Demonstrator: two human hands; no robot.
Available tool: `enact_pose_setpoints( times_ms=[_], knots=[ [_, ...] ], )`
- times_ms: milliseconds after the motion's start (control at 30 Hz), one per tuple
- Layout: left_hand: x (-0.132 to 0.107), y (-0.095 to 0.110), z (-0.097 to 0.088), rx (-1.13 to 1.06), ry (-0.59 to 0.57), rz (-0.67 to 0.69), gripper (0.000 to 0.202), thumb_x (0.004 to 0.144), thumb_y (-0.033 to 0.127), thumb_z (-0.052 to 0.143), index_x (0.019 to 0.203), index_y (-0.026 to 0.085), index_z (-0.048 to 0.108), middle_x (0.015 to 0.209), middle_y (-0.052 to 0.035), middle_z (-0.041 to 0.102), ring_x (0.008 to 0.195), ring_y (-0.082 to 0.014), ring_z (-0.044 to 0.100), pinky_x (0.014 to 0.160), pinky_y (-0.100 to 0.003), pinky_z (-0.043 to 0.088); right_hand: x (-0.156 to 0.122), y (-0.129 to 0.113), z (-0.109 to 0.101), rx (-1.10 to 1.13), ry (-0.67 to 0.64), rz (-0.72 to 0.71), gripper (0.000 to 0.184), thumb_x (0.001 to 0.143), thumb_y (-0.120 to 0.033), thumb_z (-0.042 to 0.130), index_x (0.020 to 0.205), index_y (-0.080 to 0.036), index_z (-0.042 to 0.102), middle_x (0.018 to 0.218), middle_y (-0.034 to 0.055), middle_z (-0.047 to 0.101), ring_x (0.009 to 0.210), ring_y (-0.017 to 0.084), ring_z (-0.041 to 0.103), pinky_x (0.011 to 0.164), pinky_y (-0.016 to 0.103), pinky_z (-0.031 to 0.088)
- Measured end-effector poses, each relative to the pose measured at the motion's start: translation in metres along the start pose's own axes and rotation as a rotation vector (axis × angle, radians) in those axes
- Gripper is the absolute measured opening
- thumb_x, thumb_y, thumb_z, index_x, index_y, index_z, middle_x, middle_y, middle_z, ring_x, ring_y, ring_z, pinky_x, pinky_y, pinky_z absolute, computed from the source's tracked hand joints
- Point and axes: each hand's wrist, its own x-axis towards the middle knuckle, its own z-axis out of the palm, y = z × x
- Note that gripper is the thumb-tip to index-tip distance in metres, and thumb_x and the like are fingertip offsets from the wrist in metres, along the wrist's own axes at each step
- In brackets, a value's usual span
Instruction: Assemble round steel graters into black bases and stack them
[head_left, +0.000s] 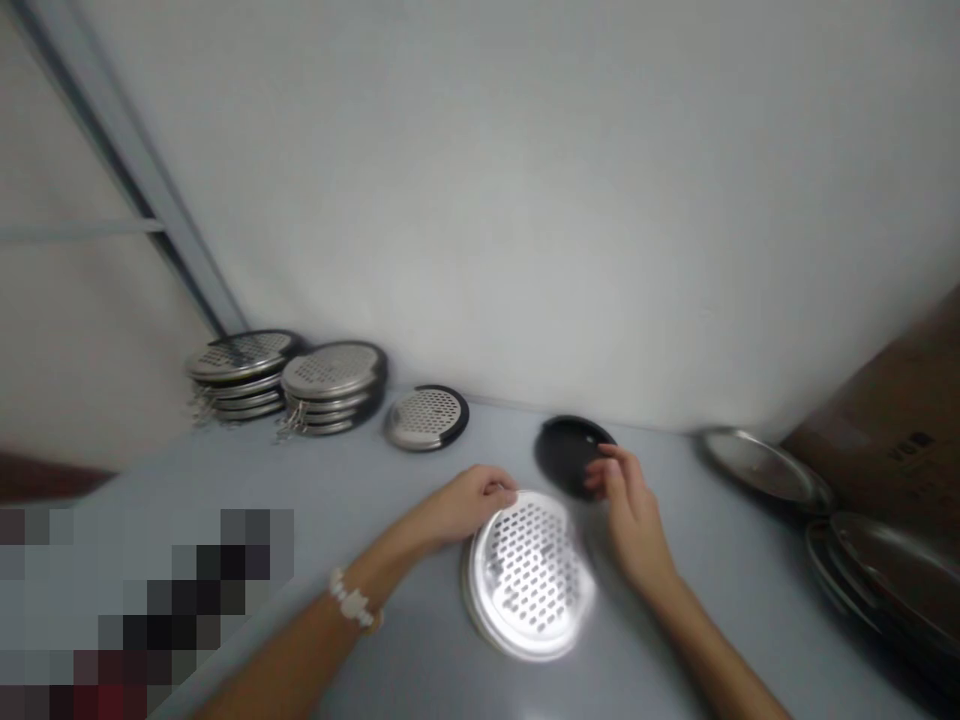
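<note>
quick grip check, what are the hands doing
Left hand: closed on the rim of the perforated steel disc
Right hand: curled at the edge of the black disc, too blurred to tell if gripping

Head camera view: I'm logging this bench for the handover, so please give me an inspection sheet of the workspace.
Surface: pale grey table, against a wall.
Job's things: perforated steel disc in front of the person; black disc just beyond it; black-rimmed perforated disc; two stacks of perforated discs.
Clutter: plain steel dishes at right.
Hands: left hand on the steel disc's rim, wearing a white beaded bracelet; right hand at the black disc, grip unclear.
Cables: nothing seen.
Surroundings: white wall; cardboard box at right.
</note>
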Motion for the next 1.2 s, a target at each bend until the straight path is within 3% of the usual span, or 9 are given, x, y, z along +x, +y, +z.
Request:
enact_pose_setpoints(
  times_ms=[167, 367, 533, 633, 767, 833, 1033, 1200],
  knots=[
    [-0.002, 0.005, 0.002, 0.159, 0.029, 0.023, 0.033, 0.086, 0.035, 0.054, 0.1, 0.011, 0.071, 0.092, -0.0107, 0.075, 0.084, -0.0238, 0.068, 0.071, -0.03, 0.046, -0.005, -0.002, 0.002, -0.058, -0.058, -0.013, 0.043, 0.099, -0.052, 0.036, 0.122, -0.02, 0.052, 0.098, 0.0084, 0.067, 0.088, 0.023, 0.065, 0.083, 0.038, 0.05],
    [-0.005, 0.011, -0.002, 0.501, 0.245, 0.068, 0.027, 0.09, 0.03, 0.049, 0.092, 0.016, 0.072, 0.094, -0.009, 0.072, 0.088, -0.0229, 0.065, 0.078, -0.032, 0.044, -0.006, 0.0, 0.003, -0.101, -0.095, -0.023, 0.041, 0.099, -0.05, 0.037, 0.121, -0.019, 0.054, 0.108, 0.0107, 0.066, 0.097, 0.025, 0.063, 0.087, 0.039, 0.049],
    [-0.005, 0.007, 0.001, 0.621, 0.276, 0.135, 0.025, 0.092, 0.029, 0.05, 0.092, 0.016, 0.071, 0.095, -0.0091, 0.068, 0.094, -0.0227, 0.062, 0.086, -0.033, 0.044, -0.006, -0.004, 0.003, -0.157, -0.155, -0.067, 0.041, 0.095, -0.05, 0.047, 0.12, -0.018, 0.056, 0.112, 0.0122, 0.064, 0.101, 0.027, 0.061, 0.089, 0.041, 0.05],
    [-0.004, 0.003, 0.004, 0.682, 0.305, 0.183, 0.022, 0.094, 0.029, 0.049, 0.095, 0.016, 0.068, 0.096, -0.0082, 0.067, 0.098, -0.0232, 0.06, 0.089, -0.034, 0.044, -0.012, -0.01, 0.0, -0.159, -0.361, -0.13, 0.052, 0.09, -0.048, 0.056, 0.132, -0.019, 0.05, 0.127, 0.0135, 0.057, 0.113, 0.027, 0.057, 0.098, 0.043, 0.047],
    [-0.003, -0.002, 0.009, 0.828, 0.4, 0.175, 0.021, 0.098, 0.028, 0.046, 0.102, 0.014, 0.061, 0.104, -0.0098, 0.065, 0.101, -0.0238, 0.059, 0.091, -0.035, 0.043, -0.024, -0.016, -0.006, -0.215, -0.763, -0.208, 0.106, 0.067, -0.049, 0.082, 0.154, -0.026, 0.027, 0.156, 0.0126, 0.028, 0.142, 0.034, 0.031, 0.117, 0.049, 0.029],
    [-0.004, -0.002, 0.011, 0.918, 0.43, 0.125, 0.021, 0.099, 0.027, 0.044, 0.106, 0.014, 0.06, 0.106, -0.0111, 0.065, 0.102, -0.025, 0.059, 0.09, -0.036, 0.043, -0.028, -0.015, -0.005, -0.279, -0.855, -0.224, 0.119, 0.057, -0.047, 0.088, 0.156, -0.029, 0.023, 0.161, 0.0114, 0.019, 0.146, 0.037, 0.022, 0.118, 0.053, 0.024],
    [-0.005, 0.0, 0.014, 0.997, 0.427, -0.03, 0.032, 0.102, 0.036, 0.036, 0.106, 0.016, 0.06, 0.103, -0.0124, 0.067, 0.093, -0.0264, 0.065, 0.079, -0.036, 0.046, -0.031, -0.006, 0.006, -0.365, -0.78, -0.257, 0.11, 0.062, -0.049, 0.086, 0.153, -0.027, 0.03, 0.16, 0.0141, 0.021, 0.146, 0.037, 0.022, 0.119, 0.054, 0.022],
    [-0.001, 0.002, 0.005, 0.852, 0.396, -0.016, 0.035, 0.101, 0.037, 0.036, 0.094, 0.016, 0.063, 0.1, -0.012, 0.067, 0.097, -0.0245, 0.064, 0.084, -0.034, 0.043, -0.029, -0.009, 0.004, -0.27, -0.727, -0.217, 0.107, 0.06, -0.03, 0.087, 0.152, -0.023, 0.031, 0.16, 0.0147, 0.017, 0.147, 0.033, 0.022, 0.12, 0.048, 0.023]
  ],
)
